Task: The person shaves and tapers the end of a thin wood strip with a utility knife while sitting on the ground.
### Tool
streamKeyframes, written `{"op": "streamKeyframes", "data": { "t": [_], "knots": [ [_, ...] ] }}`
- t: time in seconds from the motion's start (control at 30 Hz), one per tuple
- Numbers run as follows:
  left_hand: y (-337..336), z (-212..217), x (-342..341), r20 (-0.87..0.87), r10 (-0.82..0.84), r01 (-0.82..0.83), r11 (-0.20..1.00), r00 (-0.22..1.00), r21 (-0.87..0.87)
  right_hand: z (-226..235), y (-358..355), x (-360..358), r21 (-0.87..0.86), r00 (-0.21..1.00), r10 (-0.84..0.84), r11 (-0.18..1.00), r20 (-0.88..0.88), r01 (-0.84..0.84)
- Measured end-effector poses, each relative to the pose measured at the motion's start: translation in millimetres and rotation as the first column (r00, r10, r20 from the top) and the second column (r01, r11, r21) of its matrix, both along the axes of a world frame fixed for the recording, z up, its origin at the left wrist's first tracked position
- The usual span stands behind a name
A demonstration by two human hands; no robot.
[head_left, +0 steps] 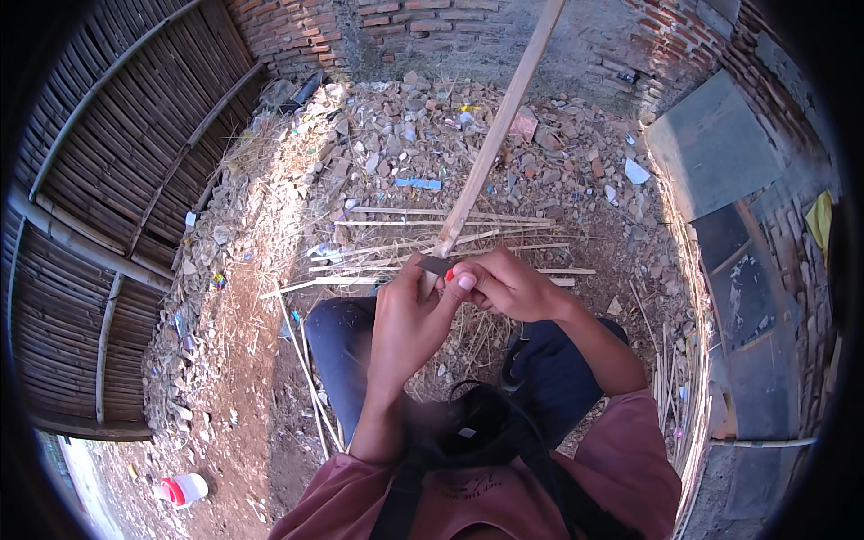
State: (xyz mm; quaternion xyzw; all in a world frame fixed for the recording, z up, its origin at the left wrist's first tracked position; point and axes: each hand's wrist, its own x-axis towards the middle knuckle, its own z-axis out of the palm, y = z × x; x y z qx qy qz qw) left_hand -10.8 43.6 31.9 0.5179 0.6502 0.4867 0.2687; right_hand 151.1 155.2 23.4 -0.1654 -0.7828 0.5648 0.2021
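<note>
Both hands meet in front of my knees, at the low end of a long wooden pole (495,148). Between them is a small dark flat blade (437,265) with a red end (450,274), which looks like a knife. My right hand (511,286) pinches it at the red end. My left hand (409,326) is closed, its fingertips at the blade's other end; a pale sliver shows beneath, too small to name. Several thin split bamboo strips (360,281) lie on the ground just beyond and under the hands.
Broken brick and stone rubble (432,117) spreads to a brick wall (432,22). A bamboo-slat panel (99,117) stands at left, grey boards (715,144) lean at right. More strips (666,387) lie right of my knee. A white-and-red container (184,490) is at lower left.
</note>
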Motion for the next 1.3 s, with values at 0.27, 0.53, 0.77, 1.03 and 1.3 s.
{"op": "streamKeyframes", "data": {
  "t": [0.27,0.53,0.77,1.03,1.3],
  "knots": [
    [-0.9,-3.4,-7.7,0.126,0.058,-0.065,0.996,0.990,0.054,-4.3,9.7,6.8,-0.074,0.937,-0.225,0.974,-0.269,0.212],
    [1.0,3.5,5.1,-0.091,0.095,-0.091,0.994,0.991,0.055,-2.2,-0.6,-10.7,-0.223,0.915,-0.309,0.941,-0.258,0.255],
    [3.0,4.9,3.8,-0.031,0.028,-0.029,0.999,0.999,-0.014,-3.0,1.9,-9.7,-0.326,0.914,-0.310,0.920,-0.262,0.219],
    [-38.3,-11.1,-31.7,0.136,-0.180,0.196,0.974,0.974,-0.114,-2.2,23.9,8.0,-0.305,0.827,-0.526,0.835,-0.197,0.458],
    [-136.5,-63.8,-86.5,0.168,-0.324,0.360,0.895,0.931,-0.263,36.2,76.9,49.4,-0.431,0.631,-0.700,0.709,-0.333,0.559]
  ]
}}
